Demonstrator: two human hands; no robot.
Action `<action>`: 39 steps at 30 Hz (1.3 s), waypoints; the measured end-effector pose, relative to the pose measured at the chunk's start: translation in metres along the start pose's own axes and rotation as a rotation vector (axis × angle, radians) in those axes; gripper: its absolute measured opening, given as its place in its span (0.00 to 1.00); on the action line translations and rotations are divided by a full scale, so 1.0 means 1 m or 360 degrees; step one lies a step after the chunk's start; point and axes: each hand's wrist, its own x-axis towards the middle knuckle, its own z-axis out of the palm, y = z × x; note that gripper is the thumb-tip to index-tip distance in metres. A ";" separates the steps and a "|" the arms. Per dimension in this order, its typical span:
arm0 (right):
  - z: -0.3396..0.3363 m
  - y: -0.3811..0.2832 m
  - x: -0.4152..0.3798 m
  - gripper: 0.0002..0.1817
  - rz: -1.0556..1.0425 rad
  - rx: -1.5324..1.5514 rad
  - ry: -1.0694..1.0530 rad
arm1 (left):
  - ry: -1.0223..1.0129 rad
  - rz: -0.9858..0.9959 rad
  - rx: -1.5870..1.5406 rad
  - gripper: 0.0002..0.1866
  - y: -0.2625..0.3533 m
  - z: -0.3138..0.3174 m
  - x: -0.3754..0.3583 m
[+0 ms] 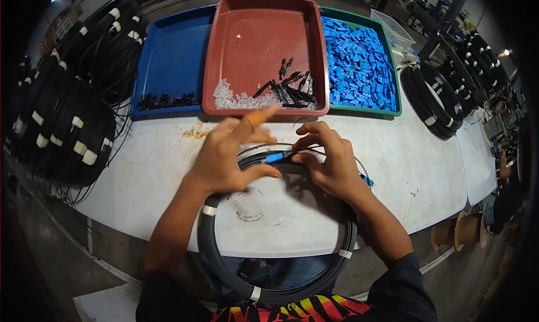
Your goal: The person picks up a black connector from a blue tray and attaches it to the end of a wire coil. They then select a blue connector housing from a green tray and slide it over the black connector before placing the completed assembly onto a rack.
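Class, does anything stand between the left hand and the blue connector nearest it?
Nothing visible does: the left hand is open, with the blue connector uncovered between its thumb and fingers. The black cable coil appears behind.

Motion blur softens the fingers of the left hand (224,153). Fingertips of the right hand (331,159) partly conceal the right end of the blue connector (274,157). Both forearms (382,221) cover sections of the cable coil (208,232). The near edge cuts off the shirt (292,312). Black parts (165,101) in the blue tray (174,58) are too small to identify.
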 end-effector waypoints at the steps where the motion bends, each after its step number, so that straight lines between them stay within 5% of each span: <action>1: -0.002 0.001 0.002 0.25 0.0059 -0.0094 -0.0104 | 0.0003 -0.0115 -0.0008 0.52 -0.005 -0.009 -0.002; 7: -0.011 0.017 0.006 0.29 0.0146 0.0035 -0.0528 | 0.0814 -0.0658 -0.0128 0.28 -0.009 -0.053 -0.093; 9: -0.010 0.017 0.003 0.33 -0.0007 -0.0152 -0.0493 | 0.0812 -0.0952 -0.0128 0.23 0.027 -0.058 -0.138; 11: -0.009 0.011 0.003 0.34 0.0056 -0.0165 -0.0490 | 0.0802 -0.0850 0.0008 0.19 0.052 -0.054 -0.186; 13: -0.005 0.009 0.003 0.36 0.0124 -0.0182 -0.0490 | 0.0938 -0.1345 -0.0500 0.15 0.099 -0.035 -0.205; 16: -0.001 0.011 0.002 0.35 0.0183 -0.0175 -0.0472 | 0.1096 -0.1348 -0.1052 0.19 0.120 0.014 -0.258; 19: -0.001 0.012 0.003 0.29 0.0183 -0.0105 -0.0491 | 0.1249 -0.1471 -0.1594 0.38 0.144 0.067 -0.265; 22: -0.003 0.004 0.004 0.27 0.0103 -0.0286 -0.0561 | 0.0915 -0.1158 -0.1902 0.56 0.164 0.084 -0.236; 26: 0.002 0.001 0.003 0.27 0.0104 -0.0302 -0.0502 | 0.1190 -0.1226 -0.2086 0.63 0.184 0.088 -0.209; 31: 0.000 -0.008 0.008 0.26 0.0058 -0.0163 -0.0247 | 0.1421 -0.1144 -0.2132 0.60 0.196 0.068 -0.188; 35: -0.012 -0.054 0.038 0.30 -0.0210 -0.0069 0.0226 | 0.1367 -0.0547 -0.1646 0.50 0.180 0.019 -0.176; 36: -0.016 -0.065 0.047 0.35 -0.0196 0.0105 0.0268 | 0.1813 -0.0869 -0.1340 0.44 0.186 0.015 -0.175; 37: -0.020 -0.077 0.056 0.40 -0.0185 0.0277 0.0322 | 0.1735 -0.0711 -0.1507 0.41 0.183 0.000 -0.180; 39: -0.028 -0.099 0.067 0.47 -0.0196 0.0335 0.0353 | 0.0877 -0.0258 -0.0950 0.36 0.149 -0.042 -0.194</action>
